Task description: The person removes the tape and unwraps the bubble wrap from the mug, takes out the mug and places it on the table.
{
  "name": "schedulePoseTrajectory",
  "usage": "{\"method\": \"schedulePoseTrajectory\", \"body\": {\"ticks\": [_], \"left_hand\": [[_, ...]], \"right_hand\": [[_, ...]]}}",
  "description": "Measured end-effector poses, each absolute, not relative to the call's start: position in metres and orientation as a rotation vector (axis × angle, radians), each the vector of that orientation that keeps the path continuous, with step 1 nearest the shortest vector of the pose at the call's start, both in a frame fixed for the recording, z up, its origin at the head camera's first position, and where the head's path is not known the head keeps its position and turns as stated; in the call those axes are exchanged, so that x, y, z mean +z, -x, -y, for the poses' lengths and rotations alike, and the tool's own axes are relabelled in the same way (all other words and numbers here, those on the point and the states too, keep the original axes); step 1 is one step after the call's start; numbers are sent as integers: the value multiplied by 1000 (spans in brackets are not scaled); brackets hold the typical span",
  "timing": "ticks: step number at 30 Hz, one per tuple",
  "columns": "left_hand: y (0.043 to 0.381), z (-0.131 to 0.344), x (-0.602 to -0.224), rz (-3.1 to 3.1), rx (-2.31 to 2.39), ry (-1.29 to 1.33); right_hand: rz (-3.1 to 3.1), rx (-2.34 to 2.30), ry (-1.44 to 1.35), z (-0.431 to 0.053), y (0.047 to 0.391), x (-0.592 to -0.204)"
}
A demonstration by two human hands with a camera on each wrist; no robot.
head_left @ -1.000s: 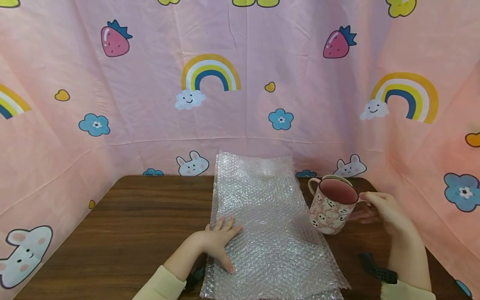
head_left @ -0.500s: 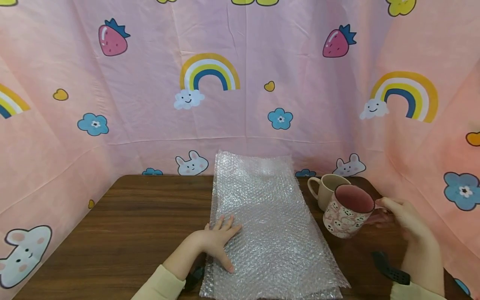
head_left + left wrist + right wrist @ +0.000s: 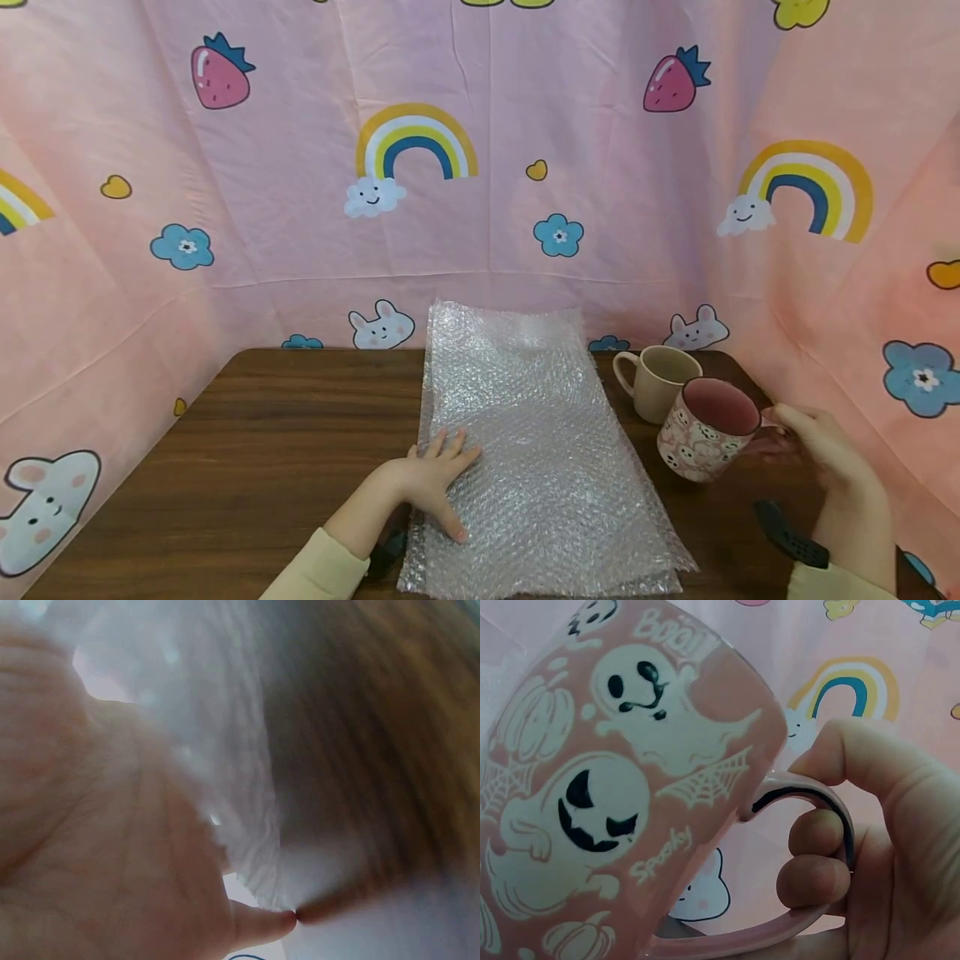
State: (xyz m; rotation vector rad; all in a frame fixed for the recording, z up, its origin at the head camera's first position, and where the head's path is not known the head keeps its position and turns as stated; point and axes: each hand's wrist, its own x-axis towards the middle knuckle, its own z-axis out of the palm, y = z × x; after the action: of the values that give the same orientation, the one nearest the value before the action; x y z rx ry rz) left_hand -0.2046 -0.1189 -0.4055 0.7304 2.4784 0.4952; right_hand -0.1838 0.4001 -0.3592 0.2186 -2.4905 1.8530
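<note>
A pink mug (image 3: 701, 433) printed with white ghosts and pumpkins leans to the left at the right side of the table. My right hand (image 3: 817, 442) grips it by the handle, and in the right wrist view two fingertips (image 3: 814, 881) poke through the handle loop (image 3: 832, 799). Right behind it stands a plain beige mug (image 3: 652, 392), upright, its handle to the left. My left hand (image 3: 435, 487) lies with spread fingers on the left edge of a long sheet of bubble wrap (image 3: 532, 467); its palm (image 3: 112, 825) fills much of the left wrist view.
The dark wooden table (image 3: 262, 467) carries the bubble wrap down its middle, reaching its far edge. A pink cloth (image 3: 300, 125) with cartoon prints hangs behind and along both sides. Dark wrist straps (image 3: 791, 537) sit near the sleeves.
My right hand has moved the pink mug right and slightly down, away from the bubble wrap, uncovering the beige mug. My left hand has stayed on the sheet.
</note>
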Motion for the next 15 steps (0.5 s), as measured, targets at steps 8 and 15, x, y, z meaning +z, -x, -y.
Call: {"method": "schedulePoseTrajectory", "body": {"ticks": [8,15], "left_hand": [[208,119,-407,-2475,493,-738],[207,120,-406,-2472,497,-736]], "right_hand": [[2510,1846,-220,-405,184,-364],[2548,1863,-166,-406,184,-368]]}}
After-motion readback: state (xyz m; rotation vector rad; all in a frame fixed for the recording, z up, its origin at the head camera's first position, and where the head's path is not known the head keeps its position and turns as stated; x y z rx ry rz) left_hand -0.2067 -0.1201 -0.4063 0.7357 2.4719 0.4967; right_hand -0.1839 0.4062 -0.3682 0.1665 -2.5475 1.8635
